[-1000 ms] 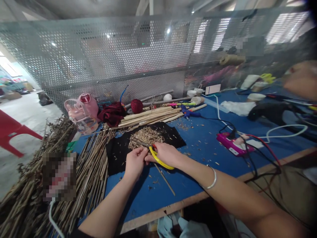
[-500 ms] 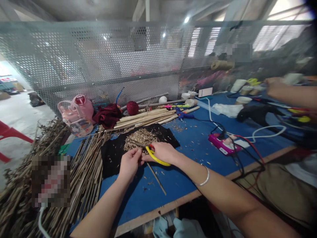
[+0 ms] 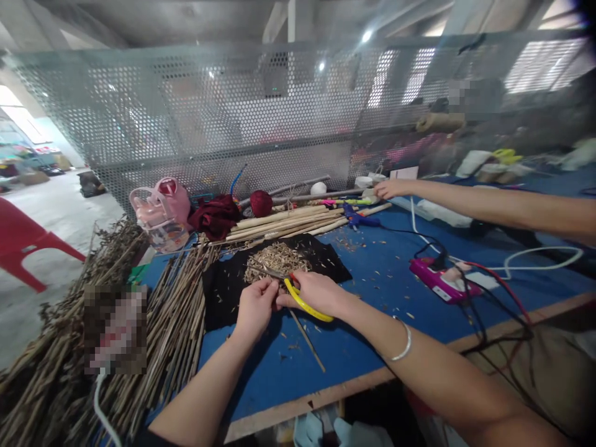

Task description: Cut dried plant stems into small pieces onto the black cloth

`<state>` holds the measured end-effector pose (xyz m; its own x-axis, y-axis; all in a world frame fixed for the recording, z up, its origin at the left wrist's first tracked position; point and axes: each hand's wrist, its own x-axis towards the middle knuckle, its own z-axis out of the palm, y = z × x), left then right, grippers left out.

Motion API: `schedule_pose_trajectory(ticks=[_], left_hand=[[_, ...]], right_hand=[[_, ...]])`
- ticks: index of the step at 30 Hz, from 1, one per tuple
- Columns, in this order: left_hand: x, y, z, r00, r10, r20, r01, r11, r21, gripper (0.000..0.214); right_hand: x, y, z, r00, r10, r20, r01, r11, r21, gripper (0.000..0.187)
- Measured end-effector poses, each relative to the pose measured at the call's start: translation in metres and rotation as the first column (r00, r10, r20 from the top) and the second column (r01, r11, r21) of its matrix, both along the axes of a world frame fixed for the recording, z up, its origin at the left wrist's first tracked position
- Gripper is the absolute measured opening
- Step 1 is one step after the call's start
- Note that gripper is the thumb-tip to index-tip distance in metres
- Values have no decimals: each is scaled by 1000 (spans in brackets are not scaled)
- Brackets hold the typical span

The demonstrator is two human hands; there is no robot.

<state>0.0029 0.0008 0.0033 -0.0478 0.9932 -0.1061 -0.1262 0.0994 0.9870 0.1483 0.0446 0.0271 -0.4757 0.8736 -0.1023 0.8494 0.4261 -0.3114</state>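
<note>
My right hand (image 3: 321,293) is closed on scissors with yellow handles (image 3: 305,303); their blades point left over a heap of short cut stalk pieces (image 3: 272,256). Beside it, my left hand (image 3: 257,304) pinches a thin dry stalk (image 3: 308,343), which slants down to the right below both hands. Fingers hide the stalk's upper end and part of the blades. Under the heap lies a black cloth (image 3: 218,301) on the blue tabletop (image 3: 363,347).
Long dry stalks (image 3: 162,323) are stacked at the left. Behind the heap are peeled sticks (image 3: 279,220), a blue glue gun (image 3: 358,218) and a pink-topped bottle (image 3: 167,233). A purple power strip (image 3: 442,282) with cables sits right. A co-worker's hand (image 3: 395,188) reaches in.
The co-worker's arm has reached left across the table toward the small white cups. My view has shifted slightly left; my hands stay together at the heap with the scissors and stalk.
</note>
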Motion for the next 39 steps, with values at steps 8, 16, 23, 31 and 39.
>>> schedule_pose_trajectory(ticks=[8,16,23,31,39], left_hand=[[-2,2,-5,999,26,46,-23,997,-75,31],[-1,1,5,991,93,93,-77,983,-165,31],[-1,0,7,990,81,120,-61,986,-156,26],[2,-2,4,998,21,51,-18,998,-58,30],[2,-1,0,997,3,75,-2,1000,-23,29]], right_hand=[[1,5,-6,999,-7,-32,5,998,-65,61],[5,15,-11,999,-28,-19,25,993,-113,62],[8,10,-8,999,39,23,-39,999,23,66],[4,3,-3,1000,-5,-28,5,1000,10,73],[1,-1,-3,998,30,-56,-26,997,73,68]])
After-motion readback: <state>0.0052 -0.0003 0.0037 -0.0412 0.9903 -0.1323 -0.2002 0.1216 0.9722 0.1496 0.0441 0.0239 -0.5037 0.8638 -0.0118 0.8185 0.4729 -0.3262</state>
